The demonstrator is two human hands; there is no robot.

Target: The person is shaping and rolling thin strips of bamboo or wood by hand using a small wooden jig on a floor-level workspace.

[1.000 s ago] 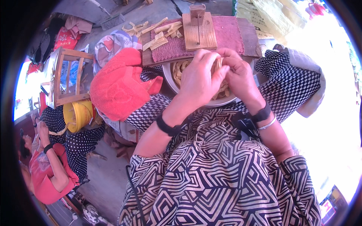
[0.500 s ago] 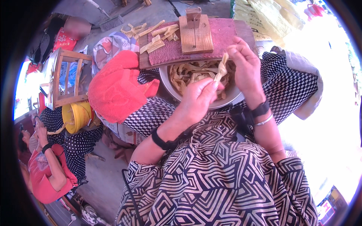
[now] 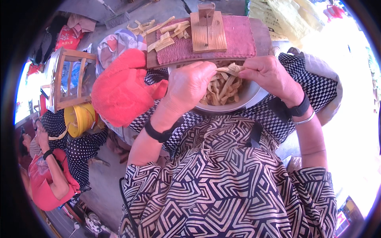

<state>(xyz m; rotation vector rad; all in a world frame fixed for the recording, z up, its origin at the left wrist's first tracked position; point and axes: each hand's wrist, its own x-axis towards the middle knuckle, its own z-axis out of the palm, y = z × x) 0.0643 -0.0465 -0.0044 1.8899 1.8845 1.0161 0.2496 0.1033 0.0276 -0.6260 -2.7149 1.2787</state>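
Between my two hands stretches a pale tan, twisted strip (image 3: 230, 69), held about level above a metal basin (image 3: 254, 95). My left hand (image 3: 190, 84) pinches its left end, back of the hand up. At the other end, the fingers and thumb of my right hand (image 3: 271, 75) grip a bunched or knotted part. More such strips (image 3: 223, 89) fill the basin in a loose tangle; my hands hide part of it. Just beyond lies a wooden board (image 3: 260, 35) covered with a pink cloth (image 3: 242, 33). On it stand a slotted wooden block (image 3: 198, 39) and several loose strips (image 3: 164, 41).
A red towel (image 3: 123, 91) drapes over my left knee. To the left are a wooden stool (image 3: 79, 77), a yellow bucket (image 3: 77, 121) and another person (image 3: 55, 174) holding a strip. A broom (image 3: 117, 19) and pale yellow sacks (image 3: 285, 18) lie at the back.
My hands have moved apart sideways, and the strip has turned from upright to nearly level. My left hand has gone up and left; the right has come lower and to the right.
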